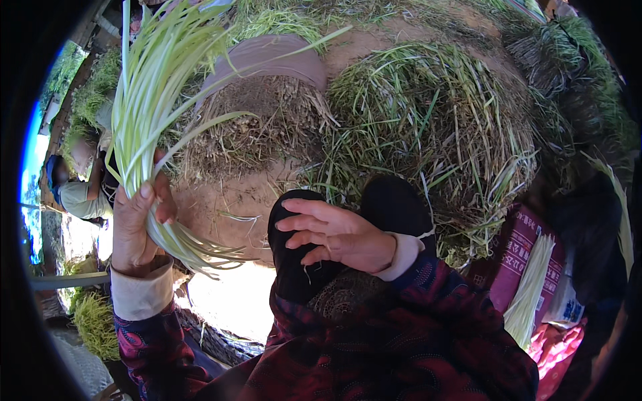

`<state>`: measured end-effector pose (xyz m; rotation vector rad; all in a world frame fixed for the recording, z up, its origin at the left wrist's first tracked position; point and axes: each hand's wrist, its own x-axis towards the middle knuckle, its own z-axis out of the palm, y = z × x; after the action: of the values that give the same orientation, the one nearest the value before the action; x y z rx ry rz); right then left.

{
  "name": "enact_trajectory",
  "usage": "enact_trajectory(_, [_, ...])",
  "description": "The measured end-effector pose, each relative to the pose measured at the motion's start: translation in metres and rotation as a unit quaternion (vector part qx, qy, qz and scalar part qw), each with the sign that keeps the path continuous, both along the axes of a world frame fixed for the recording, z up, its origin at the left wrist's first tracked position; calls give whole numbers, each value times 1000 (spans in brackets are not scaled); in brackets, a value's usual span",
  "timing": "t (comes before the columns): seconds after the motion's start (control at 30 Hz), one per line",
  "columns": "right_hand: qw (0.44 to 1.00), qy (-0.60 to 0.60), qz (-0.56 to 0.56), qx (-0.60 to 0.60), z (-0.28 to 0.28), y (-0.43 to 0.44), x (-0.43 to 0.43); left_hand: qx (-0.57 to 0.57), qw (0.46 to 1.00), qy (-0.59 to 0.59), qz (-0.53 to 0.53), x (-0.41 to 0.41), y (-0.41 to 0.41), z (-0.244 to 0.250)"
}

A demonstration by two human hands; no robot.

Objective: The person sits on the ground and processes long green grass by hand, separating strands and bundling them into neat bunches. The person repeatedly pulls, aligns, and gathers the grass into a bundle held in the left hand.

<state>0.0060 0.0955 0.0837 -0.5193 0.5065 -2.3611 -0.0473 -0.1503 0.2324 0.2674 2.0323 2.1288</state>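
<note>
In my left hand point(138, 215) is a bunch of long pale green-yellow leaf stalks point(145, 110), perhaps blanched chives. My thumb and fingers wrap its lower part, the leaves fan upward, and the pale stem ends curve out below toward the right. My right hand point(336, 233) is over my dark-trousered knees, fingers spread, nothing held in the palm. A thin pale strand point(307, 273) hangs below its fingers. Before my knees rises a large heap of green and dry leaves point(431, 135).
Left of that heap lies a bundle of dry brown stems point(261, 115) partly under a greyish cloth point(276, 57). At right, a bundle of pale stalks point(531, 285) rests on a purple printed sack point(521, 250). Another person point(83, 193) sits at far left near more greens point(98, 326).
</note>
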Motion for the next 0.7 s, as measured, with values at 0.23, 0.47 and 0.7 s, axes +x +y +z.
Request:
enact_trajectory(0.23, [945, -263, -160, -113, -46, 51, 11, -218, 902, -336, -158, 84, -5, -110])
enact_trajectory(0.47, [858, -253, -445, 28, -101, 171, 74, -292, 844, -422, -157, 140, -54, -179])
enact_trajectory(0.7, [643, -73, -568, 509, -91, 186, 101, -277, 851, -423, -143, 146, -62, -190])
